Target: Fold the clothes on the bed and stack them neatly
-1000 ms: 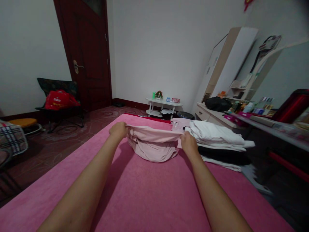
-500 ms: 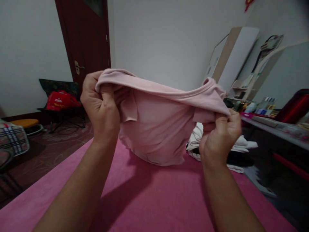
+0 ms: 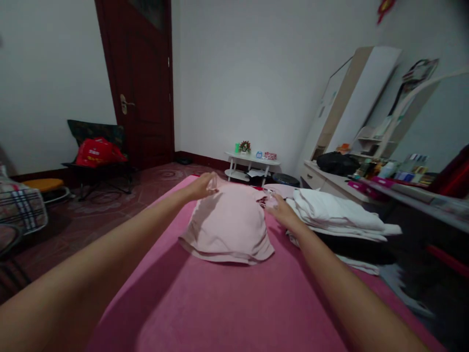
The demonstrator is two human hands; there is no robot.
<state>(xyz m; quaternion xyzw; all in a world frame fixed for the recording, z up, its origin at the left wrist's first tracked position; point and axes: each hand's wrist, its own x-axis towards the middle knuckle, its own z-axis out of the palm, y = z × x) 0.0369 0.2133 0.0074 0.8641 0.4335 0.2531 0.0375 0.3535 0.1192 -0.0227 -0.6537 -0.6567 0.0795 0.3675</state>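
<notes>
Center of frame, pink shirt (image 3: 230, 225) on pink bedspread (image 3: 227, 308); left hand (image 3: 204, 186) and right hand (image 3: 281, 210) seemingly pinch its far corners, fingertips blurred. Probably spreading it out; next move likely calls for smoothing flat.

Red bag (image 3: 98, 152) on folding chair (image 3: 75, 129) beside dark door (image 3: 141, 83).

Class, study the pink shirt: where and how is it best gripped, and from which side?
The pink shirt is probably best gripped at its two far corners, one hand from each side, where the left hand and right hand are. It spreads wide, its near edge toward the camera; such limp cloth would likely sag from a single grip.
</notes>
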